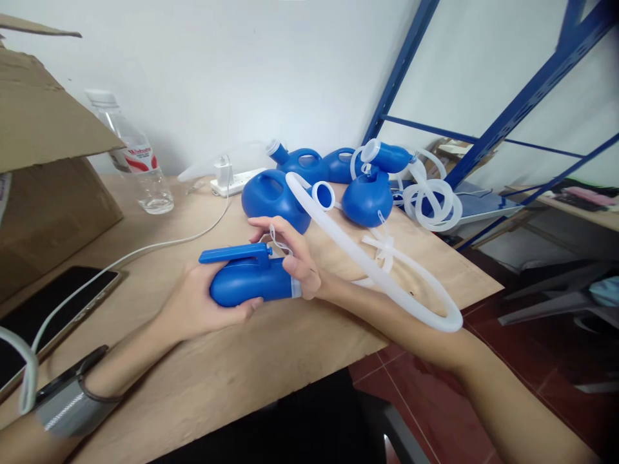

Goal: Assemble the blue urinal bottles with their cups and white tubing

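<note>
A blue plastic urinal cup (242, 283) with a straight blue handle lies sideways above the table, a whitish cap (296, 287) at its right end. My left hand (198, 296) is wrapped around its rounded end, thumb along the lower side. Closed on the capped end is my right hand (302, 261), its fingers around a thin clear strap (279, 240). Just behind stands a blue urinal bottle (265, 200) with a white-rimmed mouth. A translucent hose (367, 258) loops over my right forearm.
More blue urinal bottles (365, 196) and a coiled hose (435, 203) stand at the back right. On the left are a cardboard box (53, 212), a water bottle (140, 161), a dark tablet-like device (62, 309) and a white cable. A power strip (239, 182) lies by the wall.
</note>
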A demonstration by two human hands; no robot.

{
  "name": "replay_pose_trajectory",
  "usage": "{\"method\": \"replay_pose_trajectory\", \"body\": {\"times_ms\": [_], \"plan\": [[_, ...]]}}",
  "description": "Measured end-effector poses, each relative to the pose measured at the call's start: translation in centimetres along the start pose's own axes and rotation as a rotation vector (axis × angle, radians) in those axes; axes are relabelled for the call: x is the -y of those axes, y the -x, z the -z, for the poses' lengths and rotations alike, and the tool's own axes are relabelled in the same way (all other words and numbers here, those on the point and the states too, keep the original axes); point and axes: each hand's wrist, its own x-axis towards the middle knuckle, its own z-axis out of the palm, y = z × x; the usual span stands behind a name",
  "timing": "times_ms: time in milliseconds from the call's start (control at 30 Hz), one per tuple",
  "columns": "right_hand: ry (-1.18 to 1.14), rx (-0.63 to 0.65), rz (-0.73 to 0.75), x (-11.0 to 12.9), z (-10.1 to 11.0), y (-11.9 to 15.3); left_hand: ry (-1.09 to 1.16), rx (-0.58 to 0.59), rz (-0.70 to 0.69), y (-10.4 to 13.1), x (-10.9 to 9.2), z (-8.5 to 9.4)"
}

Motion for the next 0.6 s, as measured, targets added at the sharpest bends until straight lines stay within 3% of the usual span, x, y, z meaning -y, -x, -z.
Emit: {"method": "replay_pose_trajectory", "body": {"times_ms": [100, 233, 433, 600], "plan": [[-0.016, -0.079, 0.037, 0.3, 0.2, -0.4, -0.093, -0.077, 0.063, -0.6, 0.1, 0.5], [-0.06, -0.094, -0.058, 0.6, 0.2, -1.2, -0.292, -0.171, 0.079, -1.3, 0.3, 1.3], [-0.109, -0.181, -0.048, -0.7, -0.6, -1.9, -0.418, -0.148, 0.04, -1.0, 0.8, 1.1], [-0.234, -0.277, -0.071, -1.7, -1.0, -2.1, -0.39, -0.114, 0.057, -0.8, 0.8, 0.9]]}}
